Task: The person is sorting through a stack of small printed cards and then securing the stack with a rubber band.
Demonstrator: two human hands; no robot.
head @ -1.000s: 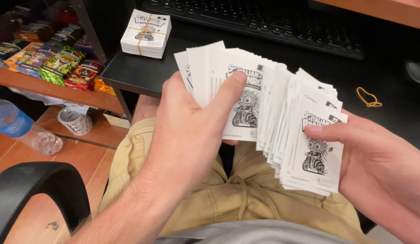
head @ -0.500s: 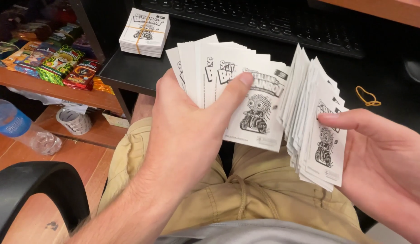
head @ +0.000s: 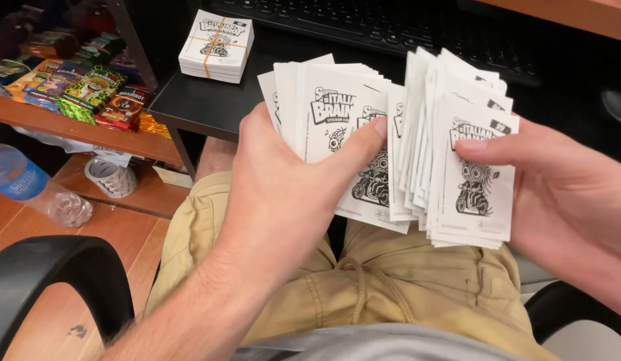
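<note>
a thick fan of white cards [head: 391, 147], each printed with a black cartoon figure on a motorbike, stands upright above the khaki lap [head: 404, 294]. it splits into two bunches: one spread wide on the left, one packed tight on the right, edges overlapping between.

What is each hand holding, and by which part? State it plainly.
Both hands hold one fanned stack of white sticker packets. The left hand grips its left portion, thumb across the front; the right hand grips the right edge, thumb on the front packet.
</note>
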